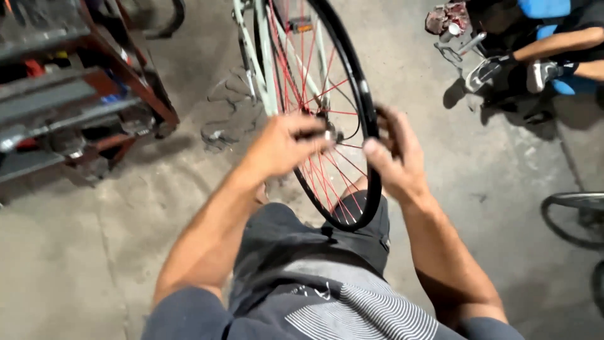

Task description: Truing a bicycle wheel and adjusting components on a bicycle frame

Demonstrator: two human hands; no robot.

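Metal rack [69, 94], seated co-worker [560, 44].

A bike wheel [333, 113] with a black rim and red spokes stands upright in a pale frame [264, 69], near the middle of the view. The left hand [286, 145] reaches in at the hub, fingers curled among the spokes. The right hand [393, 157] closes on the rim from the right side, thumb toward the spokes. Both are blurred. At the far left stands a red metal rack [94, 82] with tools. At the far right another person's arm [560, 44] rests by bike parts on the concrete floor [94, 239]. A second wheel [576, 214] shows at the right edge.
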